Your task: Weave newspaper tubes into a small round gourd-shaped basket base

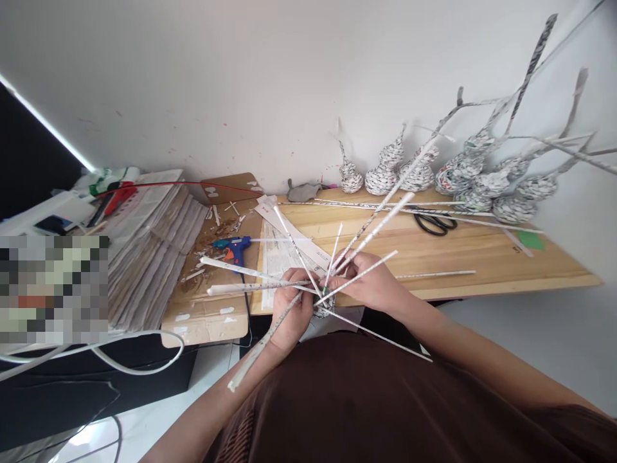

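Close to my body, at the table's front edge, I hold a small woven piece point(324, 311) of rolled newspaper, with several long paper tubes point(255, 269) spreading out of it in all directions. My left hand point(292, 308) is closed around its left side, tubes passing between and over the fingers. On the right side, my right hand point(362, 278) pinches the paper tubes near where they meet the weave. Most of the woven body is hidden behind my hands and the crossing tubes.
Gourd-shaped paper weavings point(383, 172) stand along the wall. Black scissors point(436, 222) and loose tubes lie on the wooden table point(511, 263). To the left are a blue glue gun point(236, 249) on cardboard point(205, 325) and a stack of newspapers point(154, 251).
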Tool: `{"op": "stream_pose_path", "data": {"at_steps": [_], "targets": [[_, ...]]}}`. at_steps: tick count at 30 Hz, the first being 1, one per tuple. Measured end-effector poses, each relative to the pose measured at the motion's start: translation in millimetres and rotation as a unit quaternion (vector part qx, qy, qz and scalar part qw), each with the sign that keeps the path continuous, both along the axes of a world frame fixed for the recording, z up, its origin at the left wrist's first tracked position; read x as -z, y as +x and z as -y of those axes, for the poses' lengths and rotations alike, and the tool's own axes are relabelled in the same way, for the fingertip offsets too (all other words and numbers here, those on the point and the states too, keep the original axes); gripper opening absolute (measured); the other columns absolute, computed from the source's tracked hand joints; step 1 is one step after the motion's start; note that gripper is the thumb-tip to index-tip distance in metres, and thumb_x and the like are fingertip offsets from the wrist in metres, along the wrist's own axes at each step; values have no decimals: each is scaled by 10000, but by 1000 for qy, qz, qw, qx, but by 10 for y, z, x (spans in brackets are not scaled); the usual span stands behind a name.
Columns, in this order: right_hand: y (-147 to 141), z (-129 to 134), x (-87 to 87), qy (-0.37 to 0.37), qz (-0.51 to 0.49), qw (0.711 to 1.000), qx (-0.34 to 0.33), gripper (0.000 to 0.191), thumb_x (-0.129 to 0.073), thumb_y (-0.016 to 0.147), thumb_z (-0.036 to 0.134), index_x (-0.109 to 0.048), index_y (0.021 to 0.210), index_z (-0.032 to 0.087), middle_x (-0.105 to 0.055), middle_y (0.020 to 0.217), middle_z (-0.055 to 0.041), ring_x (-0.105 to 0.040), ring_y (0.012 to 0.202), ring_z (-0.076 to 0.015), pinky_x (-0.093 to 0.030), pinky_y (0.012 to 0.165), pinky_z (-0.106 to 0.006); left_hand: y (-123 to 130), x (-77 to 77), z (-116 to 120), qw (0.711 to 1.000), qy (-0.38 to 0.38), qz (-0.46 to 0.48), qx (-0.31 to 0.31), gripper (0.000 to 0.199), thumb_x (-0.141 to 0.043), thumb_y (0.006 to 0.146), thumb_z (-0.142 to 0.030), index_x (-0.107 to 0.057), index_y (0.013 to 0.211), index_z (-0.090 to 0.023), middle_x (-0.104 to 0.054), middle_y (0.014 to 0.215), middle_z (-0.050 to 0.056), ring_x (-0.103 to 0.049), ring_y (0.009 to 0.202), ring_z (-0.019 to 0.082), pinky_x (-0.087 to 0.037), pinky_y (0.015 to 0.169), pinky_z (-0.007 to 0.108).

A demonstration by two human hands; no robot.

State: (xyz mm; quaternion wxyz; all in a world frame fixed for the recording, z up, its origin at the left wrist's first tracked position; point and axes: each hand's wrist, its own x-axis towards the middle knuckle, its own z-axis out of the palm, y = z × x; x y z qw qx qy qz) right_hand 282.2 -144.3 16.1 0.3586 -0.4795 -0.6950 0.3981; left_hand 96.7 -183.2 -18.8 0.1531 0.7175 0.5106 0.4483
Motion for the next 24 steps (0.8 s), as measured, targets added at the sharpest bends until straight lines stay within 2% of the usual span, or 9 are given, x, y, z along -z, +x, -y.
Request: {"op": "stream_pose_path", "data": {"at_steps": [3,7,10,14,16,18,21,24], "targets": [[-20,94,29,-15,-29,999,-30,92,-652,809,260,-692,854,190,-708,736,-24,-639,627,-161,-484,588,-269,0,7,-10,1000,4,-6,-13,172,-518,882,-77,-636,911,-198,-676,870,34,-643,867,184,-504,790,295],[-69,139,91,9,-88,995,-46,80,-596,855,229,-657,895,198,-704,796,-32,-670,709,-177,-525,658,-291,0,1,-16,1000,14,-13,-16,164,-552,879,-88,-666,922,-198,-709,889,33,-662,888,180,-516,833,300],[-95,128,153,-12,-140,988,-69,93,-579,881,245,-639,941,209,-686,831,-29,-666,727,-167,-535,654,-286,0,0,-9,1000,14,-9,-10,167,-552,881,-85,-671,915,-198,-707,872,31,-660,885,176,-516,826,293],[-138,76,221,-98,-231,968,-27,191,-616,858,291,-575,1029,217,-661,766,5,-603,565,-122,-508,519,-249,3,-2,-1,999,16,30,2,162,-533,902,-96,-659,899,-198,-689,872,32,-653,877,170,-514,819,293],[-155,52,233,-127,-242,962,-5,223,-645,831,297,-568,1024,216,-652,720,23,-574,508,-110,-495,484,-242,-4,-14,-12,999,20,38,16,173,-530,905,-96,-669,906,-200,-700,895,35,-657,903,171,-517,848,304],[-161,38,228,-124,-240,963,12,227,-657,816,287,-578,1017,214,-663,719,21,-594,521,-117,-510,499,-251,-20,-34,-34,999,16,27,30,169,-563,890,-99,-690,911,-208,-715,905,33,-664,913,171,-522,864,307],[-164,33,211,-81,-220,972,29,240,-679,794,247,-594,1016,219,-696,760,4,-663,624,-148,-554,596,-279,-47,-66,-64,999,21,-3,45,159,-622,852,-95,-717,880,-219,-731,887,23,-672,888,169,-532,855,301],[-172,24,226,-53,-214,975,35,291,-738,737,214,-603,995,223,-712,801,-1,-692,721,-164,-567,677,-288,-66,-80,-68,998,33,-28,35,148,-630,848,-103,-728,828,-213,-735,848,26,-676,839,166,-537,816,296]]}}
